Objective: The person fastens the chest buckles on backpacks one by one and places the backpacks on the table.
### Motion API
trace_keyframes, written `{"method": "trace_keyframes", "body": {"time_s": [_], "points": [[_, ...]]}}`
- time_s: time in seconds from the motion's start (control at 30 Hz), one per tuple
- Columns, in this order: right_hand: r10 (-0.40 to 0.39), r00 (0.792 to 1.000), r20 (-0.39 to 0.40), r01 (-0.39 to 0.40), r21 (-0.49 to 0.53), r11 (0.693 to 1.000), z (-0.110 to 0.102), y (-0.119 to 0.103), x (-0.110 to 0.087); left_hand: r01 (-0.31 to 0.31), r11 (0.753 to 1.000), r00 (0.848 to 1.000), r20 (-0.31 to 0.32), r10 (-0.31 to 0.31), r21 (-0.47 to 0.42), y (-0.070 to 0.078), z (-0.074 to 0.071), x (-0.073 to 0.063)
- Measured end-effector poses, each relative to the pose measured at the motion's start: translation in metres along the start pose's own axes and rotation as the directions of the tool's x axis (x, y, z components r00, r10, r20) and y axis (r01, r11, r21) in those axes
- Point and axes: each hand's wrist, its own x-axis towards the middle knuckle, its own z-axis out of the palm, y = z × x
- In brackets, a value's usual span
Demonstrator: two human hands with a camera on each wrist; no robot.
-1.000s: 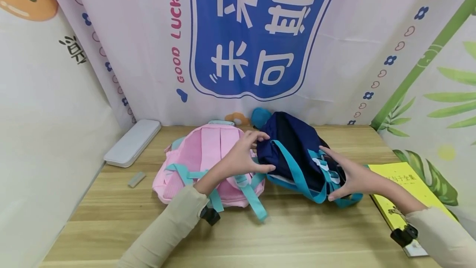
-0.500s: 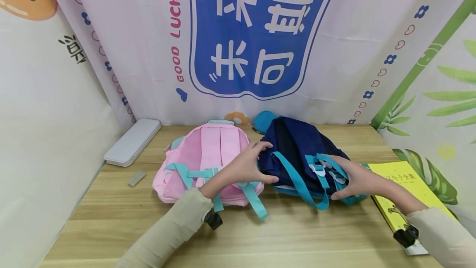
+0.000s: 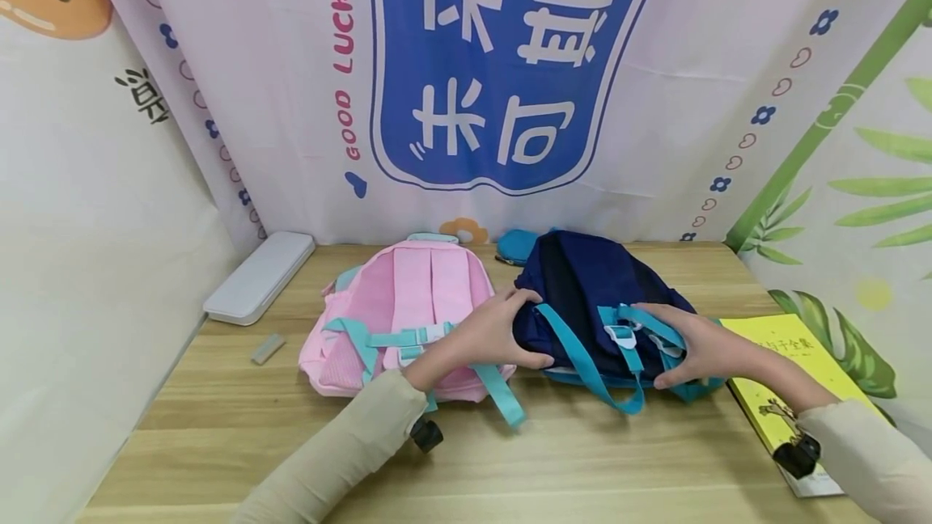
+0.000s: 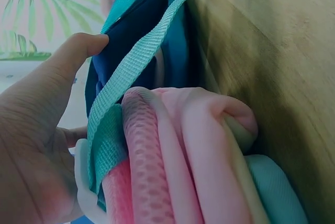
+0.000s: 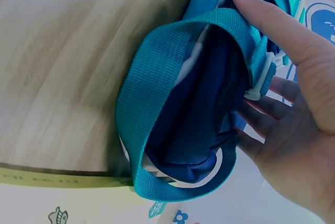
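A navy backpack (image 3: pixel 607 273) with teal straps lies on the table, back panel up. My left hand (image 3: pixel 495 334) holds its left side, thumb toward the front. On the opposite side, my right hand (image 3: pixel 702 346) grips the backpack by the teal straps (image 3: pixel 651 322). In the left wrist view, the thumb (image 4: pixel 86 43) touches the navy fabric and the other fingers are mostly hidden. The right wrist view has the thumb (image 5: pixel 256 9) on one face and fingers behind. A pink backpack (image 3: pixel 413 277) with mint straps lies under my left forearm.
At the back left stands a white case (image 3: pixel 258 277), with a small grey block (image 3: pixel 268 348) before it. A yellow book (image 3: pixel 808 362) lies under the right forearm. The blue round pouch (image 3: pixel 517 245) touches the navy backpack's far side. A printed curtain (image 3: pixel 655 144) closes the back.
The navy backpack has shifted right and slightly toward me and lies flatter, both hands moving with it. The blue pouch behind has sunk lower. The pink backpack stays in place.
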Motion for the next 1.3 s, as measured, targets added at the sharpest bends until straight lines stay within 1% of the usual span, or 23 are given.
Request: {"method": "trace_keyframes", "body": {"time_s": [0.17, 0.37, 0.57, 0.77, 1.03, 1.3], "points": [[-0.001, 1.000, 0.019, 0.002, -0.024, 1.000, -0.004, 0.005, 0.000, -0.013, 0.998, 1.000, 0.003, 0.013, 0.066, 0.002, 0.004, 0.003], [-0.005, 0.999, 0.048, 0.006, -0.028, 1.000, -0.007, 0.005, 0.000, -0.019, 0.991, 1.000, 0.017, 0.017, 0.136, 0.002, 0.011, 0.005], [-0.028, 0.998, 0.057, 0.031, -0.050, 0.998, -0.008, 0.008, 0.000, -0.024, 0.983, 1.000, -0.004, 0.025, 0.184, 0.004, 0.016, 0.006], [-0.041, 0.998, 0.055, 0.044, -0.046, 0.998, -0.010, 0.015, -0.001, -0.023, 0.971, 1.000, 0.016, 0.020, 0.238, 0.005, 0.019, 0.007], [-0.044, 0.997, 0.060, 0.046, -0.037, 0.998, -0.010, 0.016, -0.002, -0.016, 0.963, 0.999, 0.044, 0.005, 0.271, 0.008, 0.017, 0.008], [-0.032, 0.997, 0.073, 0.035, -0.032, 0.999, -0.010, 0.016, -0.001, -0.018, 0.961, 0.998, 0.066, 0.000, 0.276, 0.013, 0.009, 0.008]]}}
